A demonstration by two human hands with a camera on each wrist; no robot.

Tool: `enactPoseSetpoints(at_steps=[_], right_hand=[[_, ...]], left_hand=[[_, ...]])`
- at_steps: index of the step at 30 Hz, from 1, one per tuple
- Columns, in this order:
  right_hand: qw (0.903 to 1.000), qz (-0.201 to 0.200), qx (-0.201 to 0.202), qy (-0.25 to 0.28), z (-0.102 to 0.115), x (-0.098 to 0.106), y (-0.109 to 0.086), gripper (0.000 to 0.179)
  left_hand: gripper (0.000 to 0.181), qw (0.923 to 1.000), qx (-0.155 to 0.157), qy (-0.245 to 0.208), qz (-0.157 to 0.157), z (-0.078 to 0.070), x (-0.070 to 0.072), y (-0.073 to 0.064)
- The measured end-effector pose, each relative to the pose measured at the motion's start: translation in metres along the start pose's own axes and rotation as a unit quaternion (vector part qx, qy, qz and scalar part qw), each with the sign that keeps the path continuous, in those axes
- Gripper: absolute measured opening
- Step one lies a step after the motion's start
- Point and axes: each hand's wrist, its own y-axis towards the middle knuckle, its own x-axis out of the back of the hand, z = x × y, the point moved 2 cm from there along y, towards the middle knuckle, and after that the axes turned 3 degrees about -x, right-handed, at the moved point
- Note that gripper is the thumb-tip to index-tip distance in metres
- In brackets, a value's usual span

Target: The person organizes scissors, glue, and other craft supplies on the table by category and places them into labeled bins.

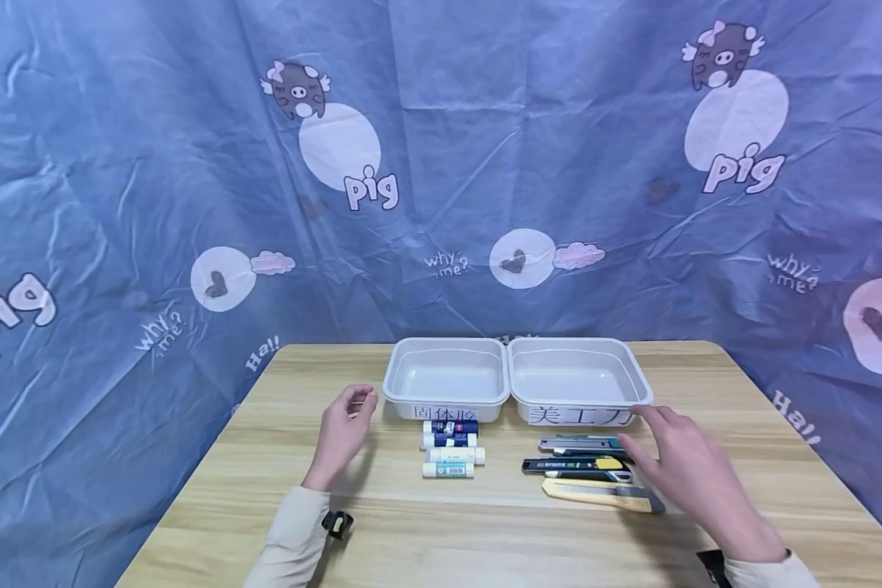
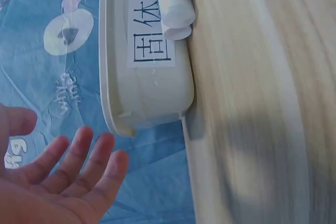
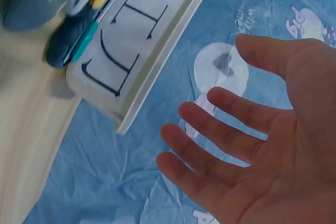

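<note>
My left hand (image 1: 344, 434) hovers with loosely bent fingers just left of a white plastic tray (image 1: 403, 411), holding nothing. In front of that tray lies a row of several glue sticks: dark blue ones (image 1: 452, 440), a white one (image 1: 457, 455) and a teal-and-white one (image 1: 448, 469). My right hand (image 1: 694, 465) is spread near the front right corner of a second white tray (image 1: 643, 390), its palm bare in the right wrist view. Beside its thumb lie several utility knives, among them a grey-and-teal one (image 1: 576, 444), a black-and-yellow one (image 1: 569, 465) and a yellow one (image 1: 588, 492).
Both trays stand side by side near the wooden table's (image 1: 478, 547) back edge. Paper labels with Chinese characters are on their fronts, a left label (image 1: 444, 413) and a right label (image 1: 579, 416). Behind the table hangs a blue cartoon-print cloth (image 1: 441, 163).
</note>
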Motion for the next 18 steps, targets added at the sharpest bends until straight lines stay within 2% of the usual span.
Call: enactPoseSetpoints(at_steps=[6, 9, 18], right_hand=[[0.9997, 0.026, 0.004, 0.002, 0.012, -0.007, 0.004, 0.047], [0.9995, 0.032, 0.008, 0.0, 0.019, -0.011, 0.006, 0.045], [0.9972, 0.001, 0.074, -0.01, 0.043, -0.029, 0.01, 0.041]], left_hand=[[0.027, 0.9994, 0.014, -0.026, -0.021, 0.005, -0.002, 0.01], [0.028, 0.9983, 0.032, -0.044, -0.023, 0.007, -0.006, 0.014], [0.035, 0.9944, 0.078, -0.069, -0.014, 0.014, -0.016, 0.02]])
